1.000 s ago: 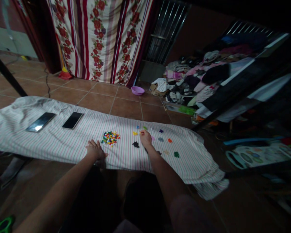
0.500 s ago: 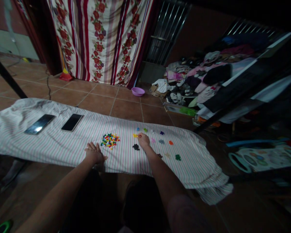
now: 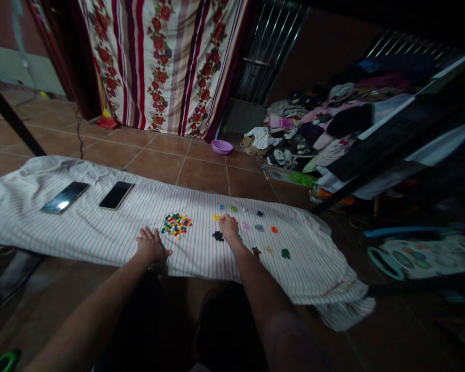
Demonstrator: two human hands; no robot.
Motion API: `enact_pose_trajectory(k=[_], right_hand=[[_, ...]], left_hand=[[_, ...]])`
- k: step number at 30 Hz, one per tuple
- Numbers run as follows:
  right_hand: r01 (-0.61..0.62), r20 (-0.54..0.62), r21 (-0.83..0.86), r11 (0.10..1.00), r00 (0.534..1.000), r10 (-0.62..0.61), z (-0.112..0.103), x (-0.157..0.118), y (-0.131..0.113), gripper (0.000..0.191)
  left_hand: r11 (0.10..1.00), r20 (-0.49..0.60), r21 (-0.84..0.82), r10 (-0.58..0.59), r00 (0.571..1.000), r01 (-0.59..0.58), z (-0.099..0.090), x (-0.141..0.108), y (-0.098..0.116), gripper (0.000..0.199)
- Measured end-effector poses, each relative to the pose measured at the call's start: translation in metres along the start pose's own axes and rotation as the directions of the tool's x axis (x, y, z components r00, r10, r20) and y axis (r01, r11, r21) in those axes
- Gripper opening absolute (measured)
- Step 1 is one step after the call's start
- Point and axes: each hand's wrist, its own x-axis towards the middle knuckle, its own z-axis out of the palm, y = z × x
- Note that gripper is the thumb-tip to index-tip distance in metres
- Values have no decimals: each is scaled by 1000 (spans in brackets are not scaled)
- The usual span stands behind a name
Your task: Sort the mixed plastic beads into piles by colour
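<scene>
My left hand lies flat with fingers spread on the striped cloth, just left of a mixed heap of small coloured pieces. Fingers drawn together, my right hand is beside a little yellow pile; anything between its fingertips is too small to make out. Below it lies a black pile. Other small single-colour piles surround the hand, among them light green, purple, grey, orange, brown and dark green. Red pieces are partly hidden behind the right hand.
Two phones, one at far left and another nearer, rest on the cloth. Beyond it, a purple basin stands on the tiled floor before a floral curtain. A large clothes heap fills the back right.
My right hand has shifted slightly away from the yellow pile, leaving more of it visible. My left hand stays in place. The view has moved very slightly.
</scene>
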Motion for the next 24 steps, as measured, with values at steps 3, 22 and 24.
enact_pose_trajectory(k=[3, 22, 24], right_hand=[[5, -13, 18, 1000, 1000, -5, 1, -1, 0, 9], [68, -43, 81, 994, 997, -64, 4, -3, 7, 28], [100, -52, 107, 989, 994, -95, 4, -3, 10, 29]], left_hand=[[1000, -12, 2, 3, 1000, -3, 0, -1, 0, 103], [1000, -14, 5, 9, 1000, -9, -1, -4, -1, 103], [1000, -7, 7, 8, 1000, -8, -2, -4, -1, 103]])
